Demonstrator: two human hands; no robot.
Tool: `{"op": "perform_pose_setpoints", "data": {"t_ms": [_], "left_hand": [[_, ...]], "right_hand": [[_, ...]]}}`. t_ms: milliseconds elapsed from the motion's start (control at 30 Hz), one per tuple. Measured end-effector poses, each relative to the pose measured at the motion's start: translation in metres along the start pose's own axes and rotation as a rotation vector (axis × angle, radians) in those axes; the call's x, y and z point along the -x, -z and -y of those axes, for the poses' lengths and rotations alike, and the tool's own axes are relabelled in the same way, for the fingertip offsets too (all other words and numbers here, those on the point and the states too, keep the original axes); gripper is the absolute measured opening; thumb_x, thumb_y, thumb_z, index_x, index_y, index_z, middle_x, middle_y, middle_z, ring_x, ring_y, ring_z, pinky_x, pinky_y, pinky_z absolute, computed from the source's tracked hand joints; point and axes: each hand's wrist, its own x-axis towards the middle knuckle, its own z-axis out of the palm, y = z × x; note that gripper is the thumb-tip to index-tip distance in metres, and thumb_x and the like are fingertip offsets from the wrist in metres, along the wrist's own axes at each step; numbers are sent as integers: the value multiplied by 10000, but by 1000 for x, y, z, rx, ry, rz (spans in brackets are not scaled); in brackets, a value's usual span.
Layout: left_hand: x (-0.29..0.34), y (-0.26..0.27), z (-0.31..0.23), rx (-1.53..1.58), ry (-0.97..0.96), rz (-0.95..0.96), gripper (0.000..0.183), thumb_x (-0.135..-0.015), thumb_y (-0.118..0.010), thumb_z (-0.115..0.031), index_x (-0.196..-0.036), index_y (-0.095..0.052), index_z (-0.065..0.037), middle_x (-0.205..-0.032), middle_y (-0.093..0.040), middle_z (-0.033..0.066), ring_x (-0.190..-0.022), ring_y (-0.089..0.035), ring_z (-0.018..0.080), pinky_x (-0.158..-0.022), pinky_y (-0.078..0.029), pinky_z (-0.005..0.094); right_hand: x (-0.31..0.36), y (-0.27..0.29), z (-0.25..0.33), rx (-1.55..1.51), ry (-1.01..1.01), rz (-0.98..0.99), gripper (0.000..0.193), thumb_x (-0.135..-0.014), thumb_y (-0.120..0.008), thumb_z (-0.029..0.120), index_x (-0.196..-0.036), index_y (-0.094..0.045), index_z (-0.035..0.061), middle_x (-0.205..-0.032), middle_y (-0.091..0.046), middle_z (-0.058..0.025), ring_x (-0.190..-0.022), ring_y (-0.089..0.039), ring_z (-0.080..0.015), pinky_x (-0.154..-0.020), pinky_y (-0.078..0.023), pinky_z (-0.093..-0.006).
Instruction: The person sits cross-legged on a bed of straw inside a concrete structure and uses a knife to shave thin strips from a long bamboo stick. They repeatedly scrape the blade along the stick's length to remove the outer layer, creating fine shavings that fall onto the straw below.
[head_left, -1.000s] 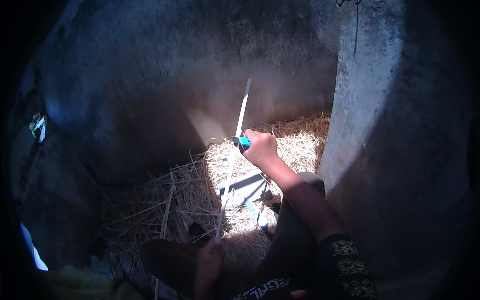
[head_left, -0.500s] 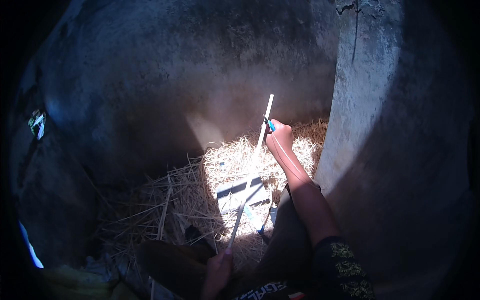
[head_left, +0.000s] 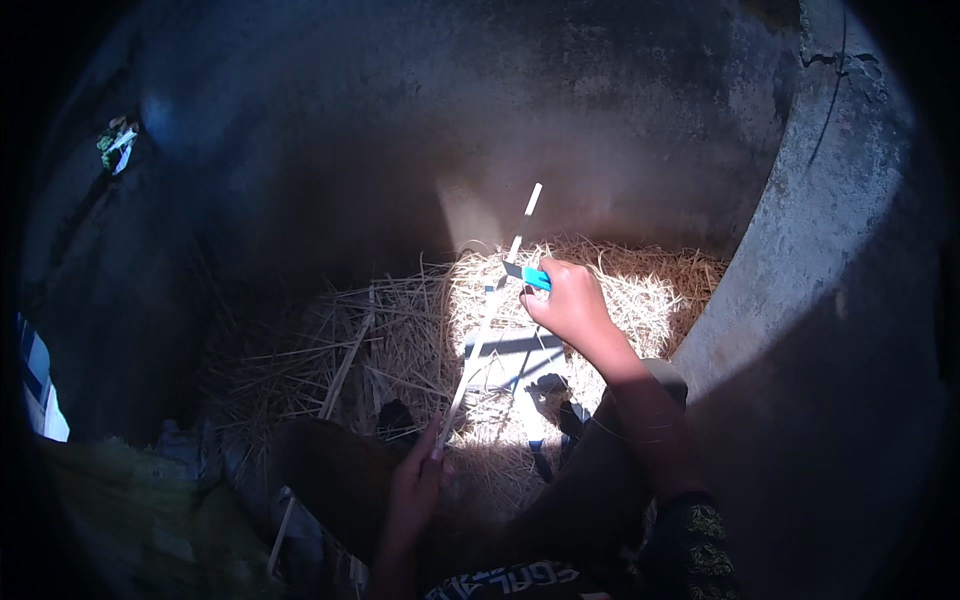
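A long, thin, pale strip, seemingly wood or bamboo, slants up and away from me over the sunlit straw. Its near end is in my left hand, which is closed around it low in the view. My right hand grips a blue box cutter, fist closed on the handle. The dark blade points left and lies at the strip's upper part; whether it touches the strip, I cannot tell. A fine curled thread or shaving hangs over my right forearm.
Straw or shavings cover the floor between my legs. A flat pale slab lies there, crossed by shadows. A curved, rough wall rises ahead, with a lighter pillar-like section at right. Yellowish cloth or sacking lies lower left.
My right hand and the cutter have come down the strip, nearer to my left hand, with the blade now more side-on. The thread has come off the cutter area. The whole view has shifted.
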Motion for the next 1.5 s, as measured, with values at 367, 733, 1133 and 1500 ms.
{"op": "perform_pose_setpoints", "data": {"t_ms": [367,733,1133,1500], "left_hand": [[-9,9,-17,317,82,-124,298,-1021,-532,-214,-1252,-593,-36,-884,-589,24,-566,-437,31,-513,-359,199],[-11,13,-2,207,94,-44,150,-970,-639,-202,-962,-635,-53,-753,-560,-31,-610,-480,23,-557,-389,192],[-7,17,-1,195,46,-8,99,-868,-733,-61,-880,-652,-5,-962,-568,28,-919,-560,104,-819,-446,242],[-8,13,-9,-87,-84,39,129,-759,-822,-53,-844,-734,-10,-950,-606,52,-920,-596,142,-830,-470,281]], "right_hand": [[51,-24,82,-309,347,562,225,-921,-593,182,-1016,-547,-17,-957,-603,-202,-962,-596,-380,-873,-461,-463],[50,-22,79,-286,347,489,162,-870,-600,143,-929,-569,-5,-881,-602,-187,-928,-591,-370,-843,-466,-468],[3,-17,12,-546,-274,32,210,-870,-641,193,-907,-667,-12,-657,-631,-103,-597,-607,-174,-595,-476,-336],[-7,-24,-4,-1089,-532,21,150,-919,-677,187,-885,-666,42,-601,-506,63,-480,-420,-28,-440,-318,-229]]}}
